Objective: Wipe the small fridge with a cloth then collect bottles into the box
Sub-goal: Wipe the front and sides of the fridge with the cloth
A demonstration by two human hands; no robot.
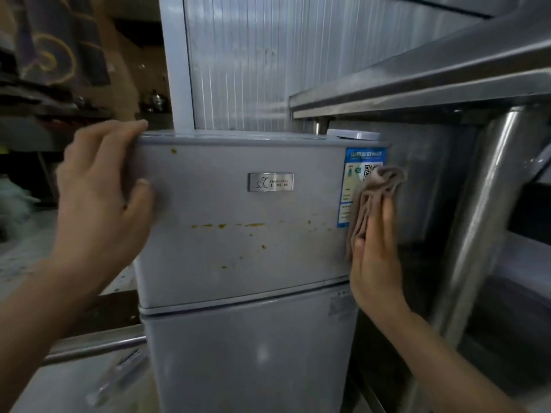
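Note:
A small grey two-door fridge (238, 234) fills the middle of the head view, its upper door spotted with orange stains. My left hand (101, 192) grips the top left corner of the fridge, fingers over the top edge and thumb on the door front. With straight fingers, my right hand (375, 251) presses a crumpled brown cloth (374, 201) flat against the right edge of the upper door, over a blue label (356, 174). No bottles or box are in view.
A steel table (432, 84) with a thick leg (477, 222) stands close on the right. Behind the fridge rises a white-framed ribbed panel (253, 61). A steel bar (98, 344) runs low at the left. Dark shelves (44, 99) lie at the far left.

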